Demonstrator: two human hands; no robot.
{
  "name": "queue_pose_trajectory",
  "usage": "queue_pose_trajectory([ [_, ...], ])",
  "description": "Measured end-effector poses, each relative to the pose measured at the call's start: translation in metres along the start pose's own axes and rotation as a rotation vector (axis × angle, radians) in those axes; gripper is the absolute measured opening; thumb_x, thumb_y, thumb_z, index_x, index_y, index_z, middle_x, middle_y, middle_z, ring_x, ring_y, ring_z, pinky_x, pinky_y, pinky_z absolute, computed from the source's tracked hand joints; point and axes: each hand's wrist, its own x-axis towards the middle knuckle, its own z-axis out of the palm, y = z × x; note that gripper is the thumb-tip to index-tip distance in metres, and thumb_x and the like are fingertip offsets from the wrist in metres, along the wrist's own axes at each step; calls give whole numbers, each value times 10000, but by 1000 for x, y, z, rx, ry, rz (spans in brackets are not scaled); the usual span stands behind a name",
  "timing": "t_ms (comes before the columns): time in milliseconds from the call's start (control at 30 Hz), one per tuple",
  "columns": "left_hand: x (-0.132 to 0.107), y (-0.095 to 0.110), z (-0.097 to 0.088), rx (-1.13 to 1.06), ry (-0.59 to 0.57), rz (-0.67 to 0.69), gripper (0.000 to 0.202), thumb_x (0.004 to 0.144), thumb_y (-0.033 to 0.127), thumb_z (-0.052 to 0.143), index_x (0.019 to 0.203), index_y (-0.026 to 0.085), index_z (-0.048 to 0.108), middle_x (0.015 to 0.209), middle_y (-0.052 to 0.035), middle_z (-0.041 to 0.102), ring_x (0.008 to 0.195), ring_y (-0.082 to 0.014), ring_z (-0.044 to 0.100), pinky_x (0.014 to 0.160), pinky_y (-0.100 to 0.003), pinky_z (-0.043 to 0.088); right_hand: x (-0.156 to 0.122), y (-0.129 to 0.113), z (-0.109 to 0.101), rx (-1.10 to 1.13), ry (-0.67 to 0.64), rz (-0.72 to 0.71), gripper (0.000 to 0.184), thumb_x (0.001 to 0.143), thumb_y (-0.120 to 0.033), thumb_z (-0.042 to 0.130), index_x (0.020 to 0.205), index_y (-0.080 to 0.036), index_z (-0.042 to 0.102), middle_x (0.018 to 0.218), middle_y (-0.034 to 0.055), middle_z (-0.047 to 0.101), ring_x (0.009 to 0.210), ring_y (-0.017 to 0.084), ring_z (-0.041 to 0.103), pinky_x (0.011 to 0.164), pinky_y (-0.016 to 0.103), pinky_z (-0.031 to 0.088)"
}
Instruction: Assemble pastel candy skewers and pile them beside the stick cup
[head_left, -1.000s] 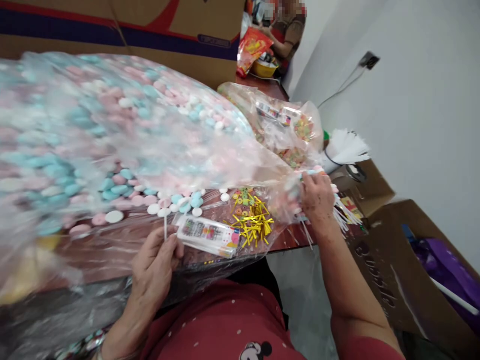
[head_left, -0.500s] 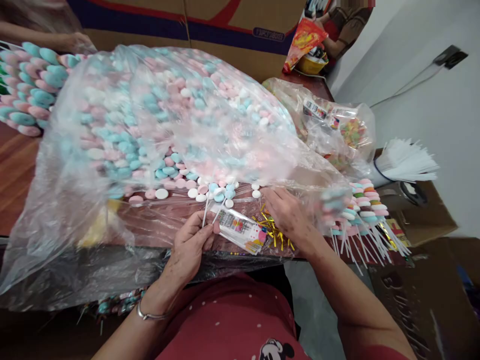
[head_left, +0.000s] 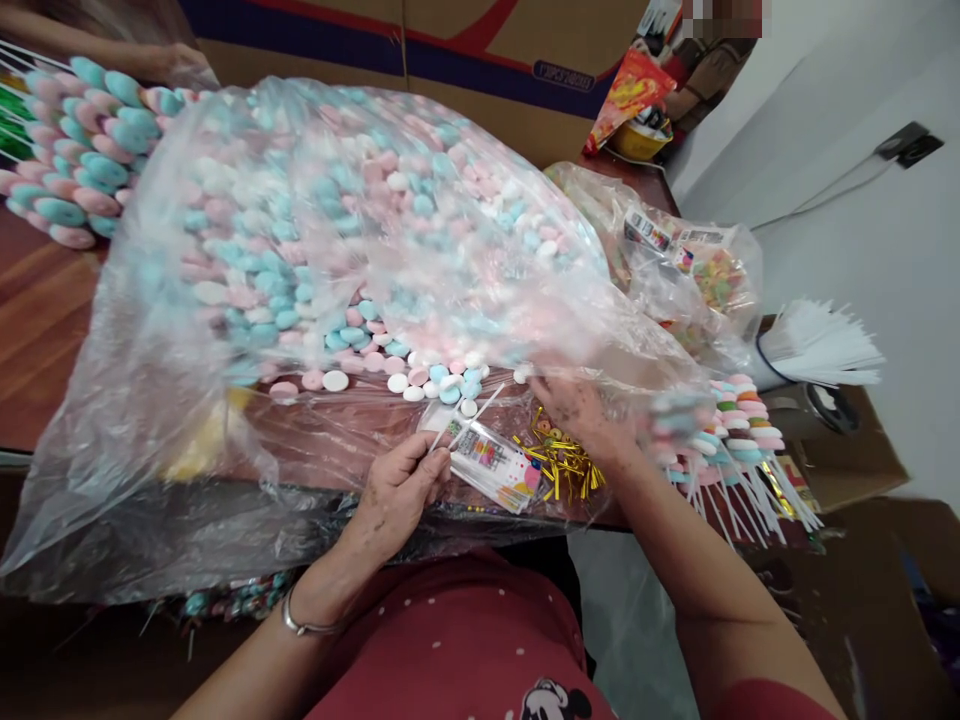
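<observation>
My left hand (head_left: 405,482) is closed, its thumb and fingers pinching thin white sticks (head_left: 489,402) above a stack of clear printed packets (head_left: 491,462). My right hand (head_left: 570,402) reaches to the edge of a large clear plastic bag (head_left: 169,270); the film and blur hide its fingertips, so its grip cannot be made out. Inside the bag lies a heap of pink, blue and white marshmallows (head_left: 330,190). Some loose ones (head_left: 335,380) have spilled onto the table (head_left: 315,425). Gold twist ties (head_left: 566,470) lie just below my right hand.
Skewered marshmallow sticks (head_left: 739,430) are piled on the right, beside a bundle of white sticks (head_left: 821,345). More marshmallow skewers (head_left: 101,165) stand far left near another person's hand (head_left: 187,62). A big cardboard box (head_left: 480,80) is behind; a bag of colourful sweets (head_left: 712,270) sits back right.
My right hand has pushed slightly deeper under the bag's edge, exposing more of the gold ties. The sticks in my left hand have tilted over to the right. The whole view has shifted slightly.
</observation>
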Motion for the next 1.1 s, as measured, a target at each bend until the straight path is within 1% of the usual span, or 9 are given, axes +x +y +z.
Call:
queue_pose_trajectory([
  [133,-2,-2,-3,43,-22,-2,300,875,399,557,691,162,545,533,63,410,447,-60,303,431,-199,224,12,-7,-1,-262,-243,7,302,885,-85,412,973,-166,689,1008,137,719,914,248,645,798,328,443],
  [333,-3,-3,-5,118,-13,11,278,893,380,523,721,163,553,585,53,450,488,-71,323,460,-206,238,13,-11,-2,-239,-237,14,296,925,-141,395,1053,-148,662,1026,142,718,954,242,654,810,297,442],
  [500,-4,2,-3,238,19,73,230,876,349,506,777,164,599,592,51,472,523,-91,392,502,-207,310,10,-14,0,-101,-152,152,241,896,-194,463,1037,-160,657,1028,128,717,956,233,648,808,286,449],
  [567,-4,2,-3,308,47,107,226,876,341,496,818,164,624,600,47,489,555,-102,432,534,-207,342,6,-15,0,68,-89,185,219,879,-256,497,1002,-160,652,953,100,721,872,211,653,753,280,462],
  [667,-3,2,-4,406,76,162,227,873,323,489,863,166,653,619,38,517,590,-113,465,572,-210,369,-2,-15,2,725,41,225,226,790,-352,592,931,-181,635,783,19,698,679,153,624,617,253,460],
  [700,-3,3,-4,433,76,175,231,869,319,489,866,164,660,620,36,521,593,-115,468,576,-211,372,-4,-15,2,953,58,243,236,746,-358,627,906,-184,634,728,-1,685,610,135,600,566,243,447],
  [767,-3,3,-3,473,64,190,244,864,316,488,866,157,673,618,30,530,590,-118,475,580,-213,378,-8,-16,4,1247,25,286,218,682,-334,669,830,-175,642,645,-14,669,503,105,549,488,228,417],
  [900,-3,3,0,505,43,185,273,860,319,484,874,141,690,613,19,553,574,-120,489,573,-216,381,-10,-21,7,1460,-17,328,186,618,-272,717,757,-159,666,645,10,694,514,118,610,445,211,440],
  [1100,-3,1,0,485,38,186,274,856,318,494,864,132,695,630,14,577,584,-118,501,571,-208,389,-11,-23,12,1506,10,259,220,625,-262,769,801,-178,667,662,-1,707,570,147,679,446,204,503],
])
